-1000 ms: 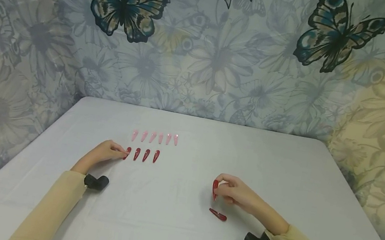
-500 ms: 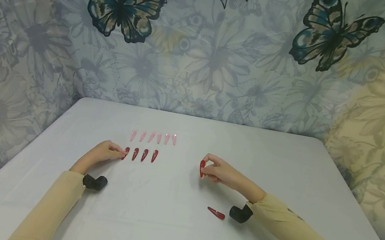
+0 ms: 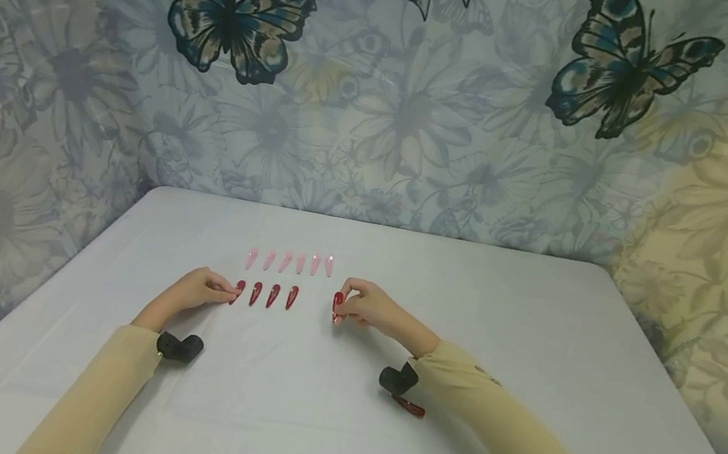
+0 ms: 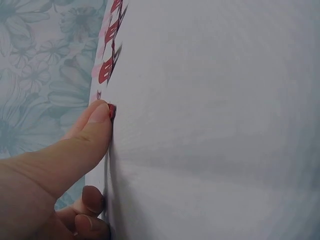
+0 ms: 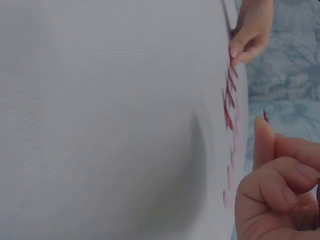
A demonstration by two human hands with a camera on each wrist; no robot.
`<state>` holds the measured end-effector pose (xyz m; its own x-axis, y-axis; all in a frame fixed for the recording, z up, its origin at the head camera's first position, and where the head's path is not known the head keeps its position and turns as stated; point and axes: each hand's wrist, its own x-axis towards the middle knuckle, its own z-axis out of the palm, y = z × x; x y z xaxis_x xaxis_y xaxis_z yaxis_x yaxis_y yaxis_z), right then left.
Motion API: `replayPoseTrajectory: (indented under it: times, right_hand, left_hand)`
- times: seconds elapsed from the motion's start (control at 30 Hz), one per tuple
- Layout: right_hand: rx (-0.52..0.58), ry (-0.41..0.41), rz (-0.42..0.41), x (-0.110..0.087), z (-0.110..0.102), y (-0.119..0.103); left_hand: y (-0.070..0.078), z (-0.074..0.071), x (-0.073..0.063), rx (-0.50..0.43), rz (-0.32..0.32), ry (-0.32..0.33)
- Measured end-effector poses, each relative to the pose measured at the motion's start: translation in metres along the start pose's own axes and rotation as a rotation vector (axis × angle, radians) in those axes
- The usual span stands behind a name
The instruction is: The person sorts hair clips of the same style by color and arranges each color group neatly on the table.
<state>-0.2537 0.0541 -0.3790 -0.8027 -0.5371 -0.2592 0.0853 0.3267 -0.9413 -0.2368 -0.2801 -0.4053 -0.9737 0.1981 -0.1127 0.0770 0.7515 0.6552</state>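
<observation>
In the head view my left hand (image 3: pixel 200 288) pinches the leftmost red snap hair clip (image 3: pixel 240 287) at the near end of a row on the white table. Its thumb covers most of that clip in the left wrist view, leaving a small red tip (image 4: pixel 112 110). To its right lie three more red hair clips (image 3: pixel 273 295), side by side and slightly slanted. My right hand (image 3: pixel 375 310) holds another red hair clip (image 3: pixel 337 304) upright between thumb and fingers, right of the row. Behind the red row runs a row of several pink hair clips (image 3: pixel 287 261).
One more red hair clip (image 3: pixel 410 407) lies on the white table (image 3: pixel 276 419), partly covered by the black camera (image 3: pixel 398 379) on my right wrist. Another black camera (image 3: pixel 180 347) sits at my left wrist. A butterfly-print wall covering (image 3: pixel 416 124) stands behind the table.
My right hand has carried its red hair clip left and farther back, up to the right of the red row. The left hand has stayed at the leftmost clip.
</observation>
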Motion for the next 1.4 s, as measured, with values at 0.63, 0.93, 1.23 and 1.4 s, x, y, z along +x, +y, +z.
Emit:
replayPoseTrajectory:
  times: [0.63, 0.93, 1.23, 1.4]
  right_hand:
    - [-0.303, 0.221, 0.044, 0.058, 0.038, 0.002]
    - [-0.46, 0.305, 0.007, 0.057, 0.042, -0.004]
    - [-0.487, 0.325, 0.053, 0.061, 0.043, -0.005]
    - [-0.427, 0.31, 0.07, 0.059, 0.039, -0.003]
  left_hand:
    - [0.007, 0.002, -0.005, 0.04, -0.02, 0.005]
    - [0.006, 0.002, -0.001, 0.037, -0.035, 0.011]
    - [0.006, 0.001, 0.0, 0.032, -0.04, 0.005]
    - [0.009, 0.001, -0.003, 0.03, -0.053, 0.004]
